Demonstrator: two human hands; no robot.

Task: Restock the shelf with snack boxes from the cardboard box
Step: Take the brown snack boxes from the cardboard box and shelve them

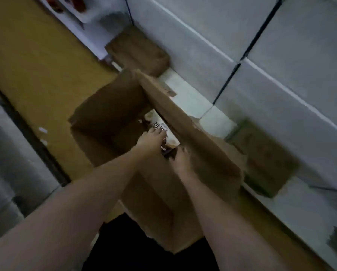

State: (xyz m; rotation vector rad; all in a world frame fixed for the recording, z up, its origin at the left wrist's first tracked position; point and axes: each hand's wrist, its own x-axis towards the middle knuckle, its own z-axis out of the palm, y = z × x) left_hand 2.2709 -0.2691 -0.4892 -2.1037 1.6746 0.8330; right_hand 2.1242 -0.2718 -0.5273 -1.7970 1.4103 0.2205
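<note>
Both hands reach down into the open cardboard box (109, 122), which stands on the floor with its flaps up. The left hand (151, 140) lies over a light-coloured snack box (160, 124) with dark print on it, fingers curled onto its top edge, so its grip looks closed on that box, though the blur makes the exact hold uncertain. The right hand (180, 158) sits just beside the left grip, low against the tall cardboard flap (183, 132); its fingers seem bent around something dark between the two hands, but whether that is part of the same snack box or another one, I cannot tell, and its grip cannot be read for certain. The snack box is thus still inside the carton, under the left grip and pressed near the flap side. Beyond the grips, away from the person, smaller brown cartons (138, 51) rest against a wall of pale stacked cases (281, 55); another brown carton (265, 159) sits to the right of the right grip. No shelf shows clearly here. Judging from this, the restocking is at a pick-up stage: a box is being taken out, and carrying and placing it on the shelf are not yet done.
</note>
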